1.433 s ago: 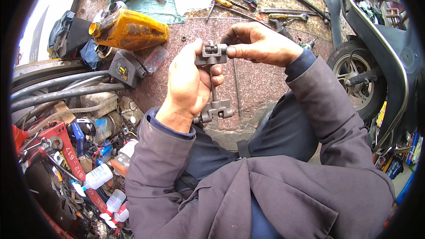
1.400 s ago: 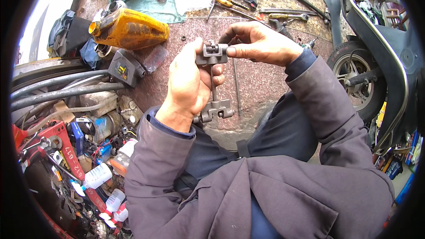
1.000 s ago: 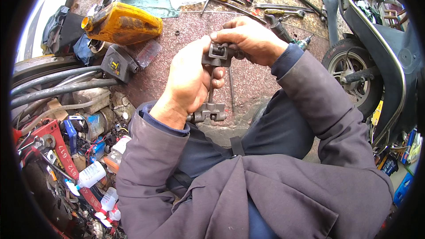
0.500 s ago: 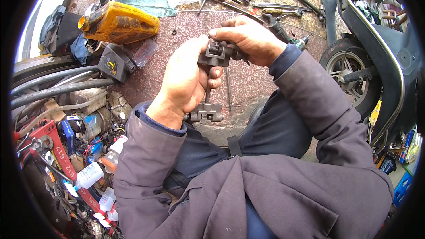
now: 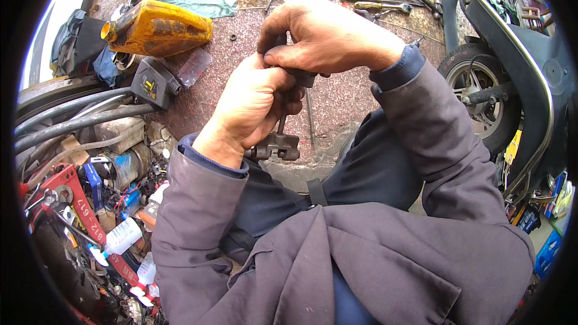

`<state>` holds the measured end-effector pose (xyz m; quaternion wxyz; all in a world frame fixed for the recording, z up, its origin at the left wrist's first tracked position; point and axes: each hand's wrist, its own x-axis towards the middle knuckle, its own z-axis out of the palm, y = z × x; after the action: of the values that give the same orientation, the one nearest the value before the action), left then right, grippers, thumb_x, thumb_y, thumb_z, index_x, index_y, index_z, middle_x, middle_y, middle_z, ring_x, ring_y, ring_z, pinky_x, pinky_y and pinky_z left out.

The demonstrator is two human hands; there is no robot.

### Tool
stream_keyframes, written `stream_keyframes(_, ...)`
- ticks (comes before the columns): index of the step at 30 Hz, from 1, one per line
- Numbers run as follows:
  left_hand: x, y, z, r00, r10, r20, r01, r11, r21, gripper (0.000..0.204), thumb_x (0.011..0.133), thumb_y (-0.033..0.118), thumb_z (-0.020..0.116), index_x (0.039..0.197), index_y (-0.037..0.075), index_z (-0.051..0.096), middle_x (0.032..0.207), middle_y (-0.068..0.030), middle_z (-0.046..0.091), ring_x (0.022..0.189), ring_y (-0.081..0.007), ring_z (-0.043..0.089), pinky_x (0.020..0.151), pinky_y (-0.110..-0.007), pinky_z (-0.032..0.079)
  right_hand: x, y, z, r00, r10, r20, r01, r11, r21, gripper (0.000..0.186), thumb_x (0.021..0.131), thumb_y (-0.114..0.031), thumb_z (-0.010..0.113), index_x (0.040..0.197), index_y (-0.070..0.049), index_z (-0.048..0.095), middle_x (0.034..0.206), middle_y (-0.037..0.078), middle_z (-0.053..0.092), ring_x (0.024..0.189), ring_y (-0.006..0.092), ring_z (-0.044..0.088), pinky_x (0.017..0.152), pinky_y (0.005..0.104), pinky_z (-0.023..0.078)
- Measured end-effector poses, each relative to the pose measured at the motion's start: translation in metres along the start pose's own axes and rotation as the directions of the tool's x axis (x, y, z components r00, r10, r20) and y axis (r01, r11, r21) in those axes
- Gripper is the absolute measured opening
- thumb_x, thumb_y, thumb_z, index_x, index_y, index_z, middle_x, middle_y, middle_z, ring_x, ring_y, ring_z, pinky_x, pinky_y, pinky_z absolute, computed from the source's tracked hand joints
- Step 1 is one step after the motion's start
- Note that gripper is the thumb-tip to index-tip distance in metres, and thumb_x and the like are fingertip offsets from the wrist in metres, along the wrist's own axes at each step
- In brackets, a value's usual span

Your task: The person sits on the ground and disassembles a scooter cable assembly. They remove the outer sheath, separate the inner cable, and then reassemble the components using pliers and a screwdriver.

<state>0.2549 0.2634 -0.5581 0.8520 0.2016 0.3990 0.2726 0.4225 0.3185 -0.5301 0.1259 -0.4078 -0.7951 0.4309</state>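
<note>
My left hand [image 5: 244, 102] is closed around a dark metal assembly [image 5: 289, 147], which has two blocky ends joined by a thin rod. Its lower block shows below my fingers, over my knees. Much of the upper block is covered by both hands. My right hand [image 5: 328, 36] arches over the top, fingers bent down and thumb pressed against that end beside my left thumb. What exactly the right fingertips pinch there is hidden. Beyond the hands, a thin dark rod [image 5: 310, 117] lies on the reddish floor, with a small metal ring [image 5: 233, 37] farther off.
A dirty yellow jug [image 5: 171, 30] and a dark grey bottle [image 5: 153, 84] stand at the left, above hoses and cluttered parts. Screwdrivers and wrenches [image 5: 379, 7] lie at the far side. A scooter wheel [image 5: 481, 96] and body panel are at the right.
My right hand has moved left and swung over the assembly's upper end, covering the upper block that showed before. My left hand keeps its grip, shifting slightly.
</note>
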Motion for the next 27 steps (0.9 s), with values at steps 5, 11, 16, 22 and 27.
stream_keyframes(5,0.0,-0.009,0.006,0.999,-0.013,-0.051,0.013,1.0,0.006,0.025,0.08,-0.007,0.052,0.103,0.004,0.053,0.087,-0.0054,0.058,0.069,-0.0151,0.058,0.059,-0.03,0.05,0.005,0.001,0.006,0.999,0.047,-0.013,-0.049,0.972,-0.228,0.026,0.073,-0.019,0.068,0.082,0.005,0.066,0.074,0.019,0.065,0.068,0.0288,0.065,0.064,0.0366,0.052)
stream_keyframes(11,0.006,-0.012,-0.005,1.0,0.02,-0.003,-0.02,1.0,0.012,0.027,0.082,-0.003,0.061,0.108,0.004,0.055,0.089,-0.0047,0.061,0.074,-0.0184,0.064,0.065,-0.033,0.057,0.003,0.006,0.013,0.997,0.005,-0.081,-0.026,0.968,-0.249,0.027,0.072,-0.022,0.068,0.079,0.004,0.065,0.071,0.02,0.064,0.065,0.0322,0.064,0.062,0.0391,0.051)
stream_keyframes(16,0.006,-0.011,-0.004,1.0,0.021,-0.019,-0.021,1.0,0.008,0.024,0.083,-0.004,0.056,0.106,0.004,0.054,0.087,-0.0054,0.06,0.074,-0.0167,0.062,0.064,-0.031,0.054,0.002,0.008,0.013,0.994,0.038,-0.103,-0.057,0.979,-0.193,0.026,0.078,-0.021,0.067,0.085,0.003,0.067,0.072,0.018,0.065,0.066,0.0273,0.065,0.063,0.0367,0.052)
stream_keyframes(22,-0.004,0.011,-0.007,0.987,0.14,-0.073,-0.151,0.971,-0.184,0.023,0.083,-0.002,0.051,0.106,0.001,0.051,0.09,-0.0111,0.056,0.075,-0.0204,0.054,0.061,-0.031,0.048,-0.011,0.029,-0.014,0.944,0.224,-0.241,-0.203,0.973,0.109,0.035,0.087,-0.003,0.048,0.12,0.002,0.056,0.096,0.008,0.065,0.081,0.0122,0.059,0.073,0.0266,0.049)
stream_keyframes(27,-0.005,0.02,-0.015,0.98,0.17,-0.104,-0.191,0.948,-0.253,0.015,0.087,0.006,0.051,0.102,0.005,0.051,0.09,-0.0083,0.055,0.072,-0.0194,0.051,0.056,-0.029,0.042,-0.025,0.026,-0.015,0.979,0.128,-0.157,-0.066,0.934,0.351,0.051,0.083,0.008,0.047,0.132,-0.004,0.048,0.104,0.011,0.068,0.073,0.0054,0.055,0.061,0.0201,0.045)
